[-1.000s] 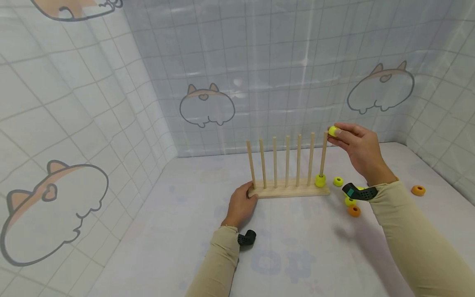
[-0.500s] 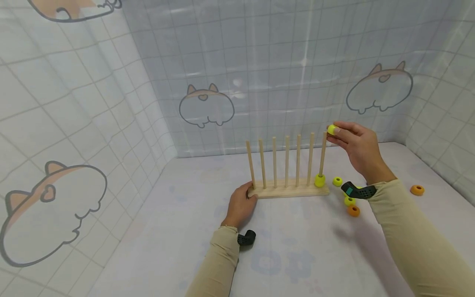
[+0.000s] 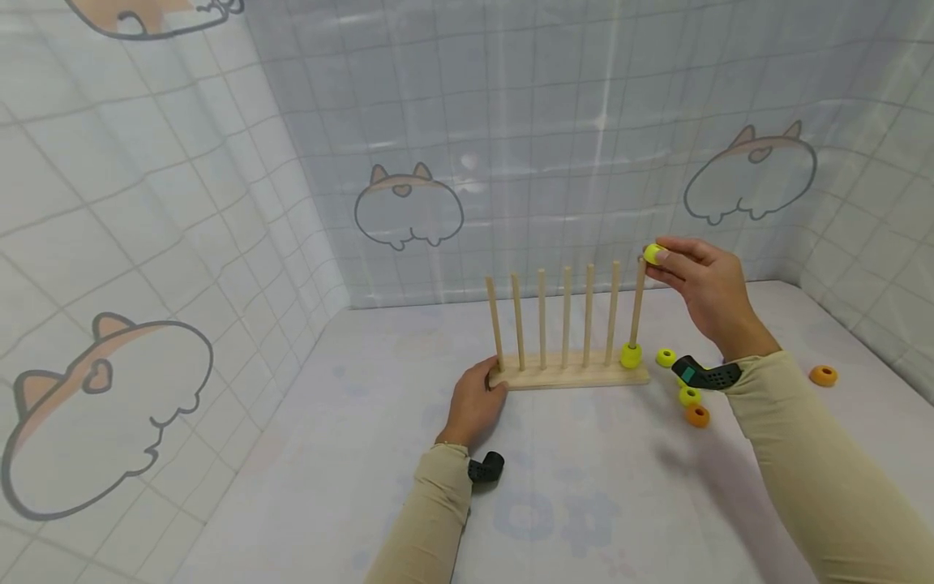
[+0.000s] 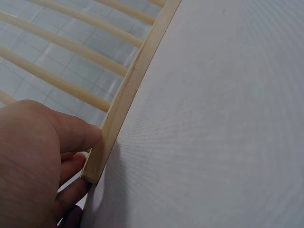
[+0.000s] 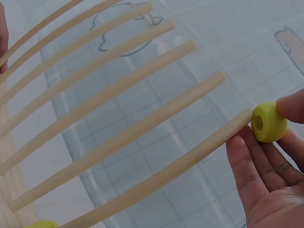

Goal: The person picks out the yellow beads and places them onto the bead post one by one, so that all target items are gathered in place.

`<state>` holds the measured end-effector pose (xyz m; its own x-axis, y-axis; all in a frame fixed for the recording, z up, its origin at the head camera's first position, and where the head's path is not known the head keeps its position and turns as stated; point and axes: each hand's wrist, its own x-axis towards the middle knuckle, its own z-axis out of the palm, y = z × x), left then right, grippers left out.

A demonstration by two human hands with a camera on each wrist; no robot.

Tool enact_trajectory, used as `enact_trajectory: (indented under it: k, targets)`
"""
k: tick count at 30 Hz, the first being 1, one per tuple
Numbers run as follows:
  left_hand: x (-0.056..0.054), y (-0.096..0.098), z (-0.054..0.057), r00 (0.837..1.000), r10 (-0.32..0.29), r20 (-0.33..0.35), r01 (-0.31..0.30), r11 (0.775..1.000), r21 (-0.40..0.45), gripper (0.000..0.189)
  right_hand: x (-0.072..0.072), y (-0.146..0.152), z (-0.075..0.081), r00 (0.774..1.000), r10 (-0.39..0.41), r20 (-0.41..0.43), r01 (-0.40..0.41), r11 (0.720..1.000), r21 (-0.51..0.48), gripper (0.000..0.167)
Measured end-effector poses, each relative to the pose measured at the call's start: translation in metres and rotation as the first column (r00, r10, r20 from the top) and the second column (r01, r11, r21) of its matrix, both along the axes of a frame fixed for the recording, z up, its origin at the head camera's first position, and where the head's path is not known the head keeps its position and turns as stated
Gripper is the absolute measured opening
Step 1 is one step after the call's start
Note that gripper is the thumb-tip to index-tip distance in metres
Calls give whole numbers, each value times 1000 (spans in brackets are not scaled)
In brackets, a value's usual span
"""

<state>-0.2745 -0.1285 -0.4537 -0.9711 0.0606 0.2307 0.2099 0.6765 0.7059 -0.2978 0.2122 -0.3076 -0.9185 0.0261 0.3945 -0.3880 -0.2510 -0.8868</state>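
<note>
My left hand (image 3: 474, 403) grips the left end of a wooden peg rack (image 3: 569, 378); in the left wrist view its thumb presses the front edge of the base (image 4: 124, 97). Several upright pegs stand in a row on that base. My right hand (image 3: 704, 284) pinches a yellow bead (image 5: 270, 122) beside the tip of the rightmost peg (image 5: 175, 170). The bead's hole faces the peg, and the peg tip is at the bead's edge, not through it. Another yellow bead (image 3: 631, 356) sits at the foot of this same peg.
Right of the rack lie loose yellow beads (image 3: 689, 396), partly hidden by the right wrist strap, and an orange bead (image 3: 697, 416). Another orange bead (image 3: 824, 375) lies farther right. A tiled-pattern curtain (image 3: 540, 162) stands behind the table (image 3: 365, 405).
The right hand and its yellow bead have risen very slightly near the peg tip. My left hand keeps its grip on the rack, which has not moved.
</note>
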Motion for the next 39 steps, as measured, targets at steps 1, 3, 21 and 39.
enact_trajectory:
  k: [1, 3, 21, 39]
  targets:
    - [0, 0, 0, 1000, 0, 0, 0, 1000, 0, 50, 0, 0, 0, 1000, 0, -2, 0, 1000, -2, 46]
    - [-1, 0, 0, 1000, -1, -1, 1, 1000, 1, 50, 0, 0, 0, 1000, -3, -3, 3, 1000, 3, 44]
    - [-1, 0, -1, 1000, -4, -7, 4, 1000, 0, 50, -4, -2, 0, 999, -30, -23, 31, 999, 38, 36]
    - [-2, 0, -1, 1000, -2, -1, 2, 1000, -1, 50, -5, -3, 4, 999, -37, -7, 38, 993, 113, 39]
